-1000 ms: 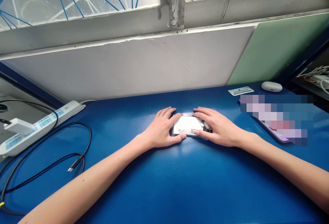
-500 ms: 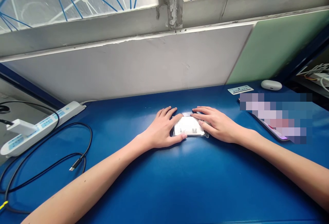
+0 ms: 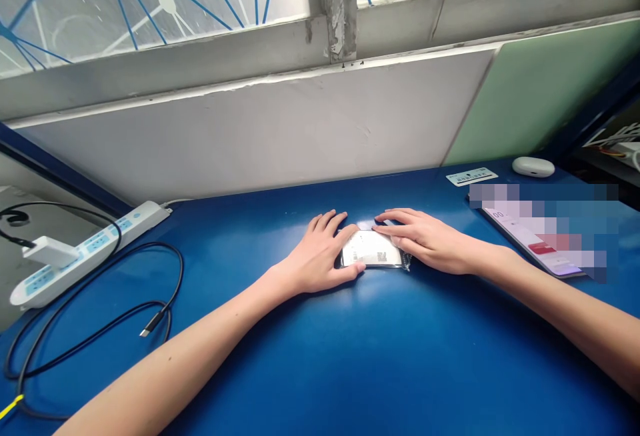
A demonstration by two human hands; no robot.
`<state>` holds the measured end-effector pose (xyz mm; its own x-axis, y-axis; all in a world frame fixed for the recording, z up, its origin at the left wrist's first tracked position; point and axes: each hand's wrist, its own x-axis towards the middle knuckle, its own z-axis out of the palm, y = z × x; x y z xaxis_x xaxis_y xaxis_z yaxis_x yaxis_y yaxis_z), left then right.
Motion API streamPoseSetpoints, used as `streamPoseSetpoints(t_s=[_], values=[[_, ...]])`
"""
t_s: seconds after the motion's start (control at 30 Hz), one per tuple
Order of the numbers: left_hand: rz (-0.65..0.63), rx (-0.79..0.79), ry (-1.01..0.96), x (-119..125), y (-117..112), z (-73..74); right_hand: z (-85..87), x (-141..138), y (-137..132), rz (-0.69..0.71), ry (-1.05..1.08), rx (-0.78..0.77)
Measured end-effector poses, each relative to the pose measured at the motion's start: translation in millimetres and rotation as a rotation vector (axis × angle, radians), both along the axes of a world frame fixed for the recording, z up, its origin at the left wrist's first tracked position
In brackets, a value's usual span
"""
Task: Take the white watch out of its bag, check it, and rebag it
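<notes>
A small clear plastic packet [image 3: 373, 250] with a white printed label lies flat on the blue table [image 3: 320, 349], at its middle. My left hand [image 3: 320, 255] rests at the packet's left end, fingers stretched flat, thumb along its near edge. My right hand [image 3: 425, 241] lies over the right end, fingers flat and pressing the far edge. Both hands touch the packet and neither lifts it.
A white power strip [image 3: 85, 249] with a plugged adapter and a looped black cable [image 3: 100, 316] sit at the left. A phone [image 3: 540, 243], a white label [image 3: 471, 176] and a white earbud case [image 3: 533, 167] lie at the right. A grey wall panel stands behind.
My right hand has slid back to the right, uncovering more of the packet's label. My left hand has barely moved. The phone's screen now shows lit.
</notes>
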<state>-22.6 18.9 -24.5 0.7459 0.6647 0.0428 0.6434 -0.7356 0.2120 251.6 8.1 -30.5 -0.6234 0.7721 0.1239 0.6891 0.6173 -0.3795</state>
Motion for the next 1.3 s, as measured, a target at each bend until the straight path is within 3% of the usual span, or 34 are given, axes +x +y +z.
streamPoseSetpoints(t_s=[0.43, 0.7, 1.13, 1.3], values=[[0.005, 0.018, -0.058, -1.2, 1.4, -0.2, -18.0, 15.9, 6.3, 0.014, 0.061, 0.053], [0.045, 0.021, -0.076, 0.4, 1.9, -2.3, -6.5, 8.9, 0.9, 0.024, 0.167, 0.354], [0.045, 0.003, -0.108, -1.1, 2.1, -3.1, -6.1, 6.3, -0.8, 0.054, 0.031, 0.327], [0.041, 0.004, -0.112, -2.5, 4.5, -4.6, -7.9, 5.4, -1.9, -0.002, 0.066, 0.340]])
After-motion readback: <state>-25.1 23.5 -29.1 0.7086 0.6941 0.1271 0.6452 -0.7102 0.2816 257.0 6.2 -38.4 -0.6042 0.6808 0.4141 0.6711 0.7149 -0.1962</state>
